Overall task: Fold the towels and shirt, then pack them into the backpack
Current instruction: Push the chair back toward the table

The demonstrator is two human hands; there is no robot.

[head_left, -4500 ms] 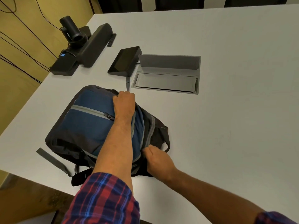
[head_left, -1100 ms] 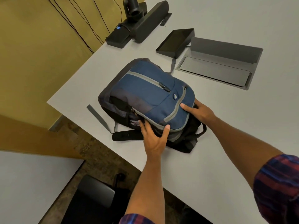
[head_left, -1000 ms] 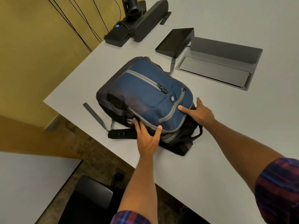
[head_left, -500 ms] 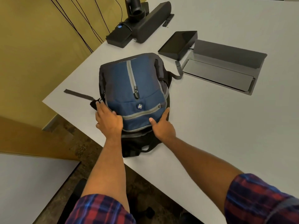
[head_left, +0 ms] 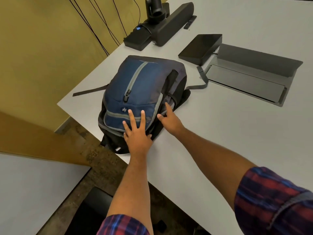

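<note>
Backpack [head_left: 144,85] zipped — contents hidden, camera [head_left: 155,9] cropped.

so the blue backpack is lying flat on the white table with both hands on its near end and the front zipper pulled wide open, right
Not quite. The head view shows the front zipper closed, its pull at the lower end. The rest holds: the blue backpack lies flat on the white table, with the left hand and right hand on its near end.

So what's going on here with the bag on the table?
A person has a blue backpack lying flat near the corner of a white table. The left hand rests with spread fingers on its front pocket, and the right hand touches its side. The visible zips look closed; no towels or shirt are in view.
</note>
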